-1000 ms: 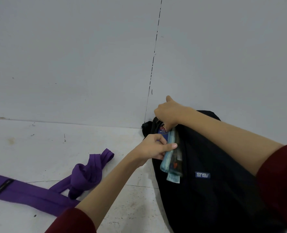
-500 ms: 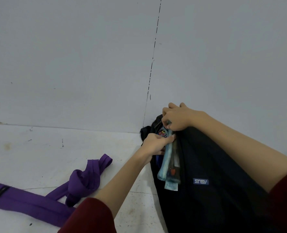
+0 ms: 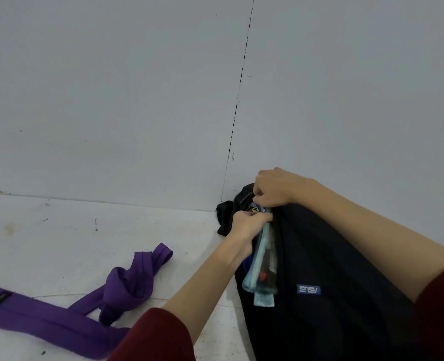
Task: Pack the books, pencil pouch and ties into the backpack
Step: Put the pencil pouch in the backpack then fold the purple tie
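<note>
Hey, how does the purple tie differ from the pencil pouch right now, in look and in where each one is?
The purple tie lies knotted on the floor, untouched; the pencil pouch sits partway in the black backpack, gripped by the left hand. The tie is opaque purple cloth; the pouch is light blue and see-through. Both are soft and long.

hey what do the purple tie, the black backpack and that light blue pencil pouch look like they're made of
Purple tie: woven cloth with a faint sheen, seemingly; it creases and knots softly. Black backpack: matte synthetic fabric, probably nylon or polyester, sagging, with a stitched label. Pencil pouch: light blue fabric edging with a clear, likely plastic panel; contents show through.
</note>
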Available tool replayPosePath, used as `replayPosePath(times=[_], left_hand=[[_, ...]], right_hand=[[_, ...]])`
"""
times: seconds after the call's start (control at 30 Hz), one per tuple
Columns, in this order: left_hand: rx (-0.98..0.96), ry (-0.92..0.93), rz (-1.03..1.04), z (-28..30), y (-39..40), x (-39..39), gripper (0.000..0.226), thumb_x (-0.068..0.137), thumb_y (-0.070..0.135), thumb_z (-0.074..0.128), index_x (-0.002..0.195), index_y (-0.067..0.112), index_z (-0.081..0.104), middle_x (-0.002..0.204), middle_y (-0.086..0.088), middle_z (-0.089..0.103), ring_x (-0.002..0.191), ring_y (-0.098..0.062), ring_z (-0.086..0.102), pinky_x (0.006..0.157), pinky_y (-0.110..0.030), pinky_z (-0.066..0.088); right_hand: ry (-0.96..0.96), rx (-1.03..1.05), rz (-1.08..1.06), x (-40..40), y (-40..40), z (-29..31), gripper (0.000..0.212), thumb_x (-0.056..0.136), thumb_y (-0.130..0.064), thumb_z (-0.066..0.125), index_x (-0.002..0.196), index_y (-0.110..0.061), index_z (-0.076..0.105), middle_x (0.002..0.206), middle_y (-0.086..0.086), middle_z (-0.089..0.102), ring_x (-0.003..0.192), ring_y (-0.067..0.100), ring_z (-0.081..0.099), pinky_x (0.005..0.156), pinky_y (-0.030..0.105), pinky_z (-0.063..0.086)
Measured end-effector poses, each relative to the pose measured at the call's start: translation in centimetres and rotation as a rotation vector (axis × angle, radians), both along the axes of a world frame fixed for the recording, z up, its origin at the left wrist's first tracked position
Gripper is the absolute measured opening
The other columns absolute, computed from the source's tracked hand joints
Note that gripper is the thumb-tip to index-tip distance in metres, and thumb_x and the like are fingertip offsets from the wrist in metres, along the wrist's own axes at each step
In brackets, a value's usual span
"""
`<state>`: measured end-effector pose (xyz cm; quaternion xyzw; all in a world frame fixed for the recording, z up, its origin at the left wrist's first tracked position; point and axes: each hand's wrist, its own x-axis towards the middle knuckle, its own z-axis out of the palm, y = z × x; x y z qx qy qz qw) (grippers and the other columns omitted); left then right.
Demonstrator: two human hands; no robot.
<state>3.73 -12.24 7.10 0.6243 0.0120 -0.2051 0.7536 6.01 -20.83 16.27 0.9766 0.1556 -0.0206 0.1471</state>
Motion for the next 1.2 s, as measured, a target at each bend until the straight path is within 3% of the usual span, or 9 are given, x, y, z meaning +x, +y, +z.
replayPosePath(times=[0.1, 0.23, 0.37, 0.47, 0.57, 0.7, 0.83, 0.93, 1.2], left_hand=[[-0.040, -0.016, 0.008, 0.2, -0.3, -0.7, 0.005, 0.076, 0.004, 0.066, 0.081, 0.002, 0.067, 0.078, -0.014, 0.064, 0.078, -0.026, 0.062, 0.077, -0.038, 0.052], [-0.081, -0.004, 0.033, 0.1, -0.1, -1.0, 0.013, 0.074, 0.006, 0.071, 0.086, 0.002, 0.069, 0.089, -0.017, 0.067, 0.087, -0.030, 0.065, 0.087, -0.044, 0.053], [-0.192, 0.081, 0.059, -0.1, 0.1, -1.1, 0.037, 0.073, 0.006, 0.077, 0.108, -0.002, 0.066, 0.107, -0.022, 0.067, 0.099, -0.033, 0.066, 0.088, -0.042, 0.054], [-0.288, 0.157, 0.028, -0.1, 0.7, -1.5, 0.033, 0.077, 0.008, 0.075, 0.106, -0.003, 0.067, 0.102, -0.019, 0.069, 0.086, -0.028, 0.068, 0.079, -0.036, 0.057], [-0.316, 0.207, 0.011, 0.0, 1.4, -1.9, 0.021, 0.076, 0.012, 0.076, 0.090, -0.002, 0.069, 0.081, -0.014, 0.069, 0.062, -0.021, 0.066, 0.060, -0.029, 0.057], [-0.309, 0.274, 0.050, 0.2, 1.3, -1.9, 0.011, 0.076, 0.009, 0.076, 0.077, 0.003, 0.066, 0.076, -0.013, 0.066, 0.061, -0.023, 0.062, 0.052, -0.028, 0.055], [-0.343, 0.299, 0.107, 0.2, 1.1, -2.2, 0.009, 0.077, 0.005, 0.073, 0.084, 0.003, 0.068, 0.083, -0.015, 0.066, 0.067, -0.026, 0.062, 0.062, -0.035, 0.055], [-0.356, 0.288, 0.158, 0.2, 0.8, -2.4, 0.022, 0.078, 0.003, 0.073, 0.099, 0.002, 0.070, 0.096, -0.018, 0.068, 0.082, -0.029, 0.065, 0.076, -0.040, 0.056], [-0.337, 0.289, 0.230, -0.6, 1.1, -2.8, 0.028, 0.075, 0.007, 0.077, 0.098, -0.006, 0.068, 0.101, -0.023, 0.069, 0.094, -0.035, 0.066, 0.085, -0.046, 0.055]], right_hand=[[-0.016, -0.028, -0.013, -0.2, -0.6, 0.0, 0.041, 0.083, -0.018, 0.048, 0.047, -0.014, 0.031, 0.054, -0.001, 0.036, 0.080, 0.020, 0.044, 0.083, 0.035, 0.032], [0.049, 0.053, -0.084, 0.2, -1.6, 0.3, 0.030, 0.083, -0.022, 0.055, 0.057, -0.007, 0.054, 0.079, 0.008, 0.058, 0.097, 0.019, 0.044, 0.086, 0.036, 0.028], [0.094, 0.033, -0.072, 0.1, -1.7, 0.7, 0.019, 0.086, -0.041, 0.060, 0.073, -0.028, 0.062, 0.100, -0.010, 0.059, 0.099, 0.008, 0.036, 0.095, 0.040, 0.028], [0.114, 0.138, -0.065, 0.3, -2.1, 0.5, 0.017, 0.087, -0.038, 0.061, 0.088, -0.022, 0.066, 0.104, -0.005, 0.063, 0.097, 0.008, 0.042, 0.093, 0.036, 0.036], [0.202, 0.334, -0.083, 0.2, -2.1, 1.0, 0.006, 0.085, -0.022, 0.064, 0.084, -0.016, 0.065, 0.094, -0.002, 0.064, 0.082, 0.010, 0.052, 0.073, 0.023, 0.042], [0.147, 0.208, -0.064, 0.0, -1.5, 1.2, 0.005, 0.083, -0.021, 0.062, 0.081, -0.016, 0.063, 0.078, -0.007, 0.056, 0.080, 0.014, 0.050, 0.072, 0.029, 0.038], [0.047, -0.017, -0.032, -0.1, -0.6, 1.2, 0.012, 0.083, -0.025, 0.058, 0.071, -0.022, 0.060, 0.105, -0.005, 0.061, 0.103, 0.013, 0.042, 0.093, 0.039, 0.027], [0.031, -0.115, -0.041, 0.2, -0.1, 1.3, 0.021, 0.081, -0.022, 0.051, 0.087, -0.012, 0.068, 0.112, -0.002, 0.062, 0.107, 0.012, 0.038, 0.098, 0.043, 0.020], [0.020, 0.073, -0.036, -1.0, 0.9, 0.0, 0.010, 0.076, -0.029, 0.066, 0.075, -0.019, 0.067, 0.109, -0.002, 0.060, 0.100, 0.008, 0.033, 0.092, 0.037, 0.026]])
